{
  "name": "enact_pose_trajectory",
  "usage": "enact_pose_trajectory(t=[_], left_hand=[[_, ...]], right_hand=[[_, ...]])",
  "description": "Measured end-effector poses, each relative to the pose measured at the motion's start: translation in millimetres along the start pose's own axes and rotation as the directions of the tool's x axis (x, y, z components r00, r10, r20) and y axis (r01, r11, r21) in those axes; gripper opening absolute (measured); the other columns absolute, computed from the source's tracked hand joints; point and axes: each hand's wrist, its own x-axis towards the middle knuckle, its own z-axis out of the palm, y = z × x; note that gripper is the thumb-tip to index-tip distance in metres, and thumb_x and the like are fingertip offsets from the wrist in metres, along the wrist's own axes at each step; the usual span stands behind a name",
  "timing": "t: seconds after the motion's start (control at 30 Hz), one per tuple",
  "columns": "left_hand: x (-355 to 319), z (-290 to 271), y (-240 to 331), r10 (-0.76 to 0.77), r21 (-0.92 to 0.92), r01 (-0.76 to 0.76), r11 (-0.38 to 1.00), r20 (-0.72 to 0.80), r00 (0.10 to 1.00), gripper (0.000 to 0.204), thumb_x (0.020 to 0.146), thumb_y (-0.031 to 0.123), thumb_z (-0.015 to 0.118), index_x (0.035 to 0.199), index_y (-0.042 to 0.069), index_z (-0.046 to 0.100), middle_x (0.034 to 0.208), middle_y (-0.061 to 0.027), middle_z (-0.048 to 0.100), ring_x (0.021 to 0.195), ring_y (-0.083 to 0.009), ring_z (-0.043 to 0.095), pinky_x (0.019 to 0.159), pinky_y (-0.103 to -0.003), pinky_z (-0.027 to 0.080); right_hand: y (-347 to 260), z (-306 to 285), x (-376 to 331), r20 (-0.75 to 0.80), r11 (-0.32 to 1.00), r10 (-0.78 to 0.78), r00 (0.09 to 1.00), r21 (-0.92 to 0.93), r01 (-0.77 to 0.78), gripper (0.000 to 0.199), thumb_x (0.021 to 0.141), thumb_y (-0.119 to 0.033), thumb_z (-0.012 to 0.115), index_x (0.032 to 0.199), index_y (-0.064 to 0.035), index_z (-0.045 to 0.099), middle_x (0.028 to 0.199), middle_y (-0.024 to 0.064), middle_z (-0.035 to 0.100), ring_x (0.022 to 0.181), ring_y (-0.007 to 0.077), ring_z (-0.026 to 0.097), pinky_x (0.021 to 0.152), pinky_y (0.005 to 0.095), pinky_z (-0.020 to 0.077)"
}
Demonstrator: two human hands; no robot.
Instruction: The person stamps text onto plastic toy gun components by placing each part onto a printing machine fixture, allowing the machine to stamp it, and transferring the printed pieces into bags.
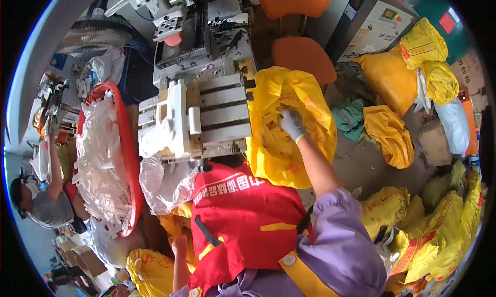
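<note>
My right hand (293, 124), in a pale grey glove, reaches down into a wide-mouthed yellow plastic bag (320, 136). Its fingers look curled among the yellowish pieces (279, 136) inside; what they hold, if anything, is hidden. My left hand (180, 245) is bare and low beside my red apron (248, 209), nearest to yellow bagging (175, 227). Its fingers are too small and covered to read. Directly ahead, a machine's slotted metal table (225, 113) carries a pale clamp-like fixture (173, 116), and the bag stands against its right side.
A red tub (129, 162) heaped with translucent white strips (103, 157) stands left. A large fan (95, 33) is behind it. Orange chairs (304, 59) and a grey cabinet (377, 28) stand beyond. Yellow sacks (439, 235) line the right. Another person (49, 206) works at far left.
</note>
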Motion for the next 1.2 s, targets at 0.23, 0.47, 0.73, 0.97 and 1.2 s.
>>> enact_pose_trajectory(t=[0.23, 0.47, 0.73, 0.97, 1.2], left_hand=[[6.0, -12.6, 19.4, -0.146, 0.134, 0.118, 0.984, 0.23, 0.962, 0.024, 0.084, 0.024, 0.045, 0.077, 0.01, 0.063, 0.078, -0.0164, 0.062, 0.073, -0.0312, 0.063, 0.063, -0.042, 0.049], [24.4, -22.0, 34.4, -0.201, 0.231, 0.125, 0.965, 0.343, 0.917, 0.025, 0.083, 0.027, 0.046, 0.08, 0.011, 0.065, 0.081, -0.0169, 0.063, 0.075, -0.0311, 0.063, 0.065, -0.042, 0.049], [67.2, -89.3, 104.2, 0.099, -0.133, -0.046, 0.99, 0.421, 0.901, 0.024, 0.081, 0.028, 0.056, 0.096, 0.012, 0.067, 0.085, -0.0122, 0.067, 0.079, -0.0298, 0.065, 0.07, -0.039, 0.051], [63.6, -153.5, 85.5, 0.238, 0.114, -0.37, 0.922, 0.587, 0.774, 0.023, 0.08, 0.028, 0.057, 0.093, 0.012, 0.067, 0.086, -0.0108, 0.065, 0.084, -0.0293, 0.062, 0.074, -0.042, 0.05], [65.1, -211.8, 81.4, 0.256, 0.289, -0.483, 0.827, 0.571, 0.78, 0.024, 0.077, 0.029, 0.059, 0.091, 0.012, 0.067, 0.09, -0.01, 0.064, 0.087, -0.0288, 0.061, 0.077, -0.043, 0.049]], right_hand=[[44.6, 70.7, 64.0, 0.258, 0.876, 0.215, 0.942, -0.478, -0.069, 0.022, 0.079, -0.019, 0.05, 0.093, -0.0142, 0.067, 0.088, 0.0077, 0.066, 0.083, 0.0229, 0.063, 0.067, 0.0366, 0.0446], [36.3, 34.6, -17.1, 0.226, 0.802, 0.08, 0.971, -0.593, 0.071, 0.061, 0.081, -0.032, 0.055, 0.136, -0.0141, 0.035, 0.083, 0.0069, 0.065, 0.073, 0.0251, 0.061, 0.063, 0.0396, 0.043], [-18.4, -64.9, -141.1, -0.019, 0.881, 0.272, 0.962, -0.398, -0.257, 0.067, 0.078, -0.051, 0.057, 0.125, -0.0041, 0.046, 0.077, 0.0142, 0.065, 0.071, 0.0311, 0.064, 0.062, 0.0456, 0.0493], [19.3, -94.5, -104.5, 0.164, 0.967, 0.134, 0.977, -0.237, -0.092, 0.026, 0.079, -0.022, 0.057, 0.098, -0.0045, 0.061, 0.085, 0.0182, 0.064, 0.077, 0.0354, 0.06, 0.067, 0.045, 0.048], [58.8, -65.6, -49.0, 0.803, 0.97, -0.202, 0.561, 0.083, 0.23, 0.026, 0.079, -0.022, 0.053, 0.098, -0.0074, 0.063, 0.096, 0.0115, 0.065, 0.086, 0.0289, 0.061, 0.075, 0.0387, 0.0474]])
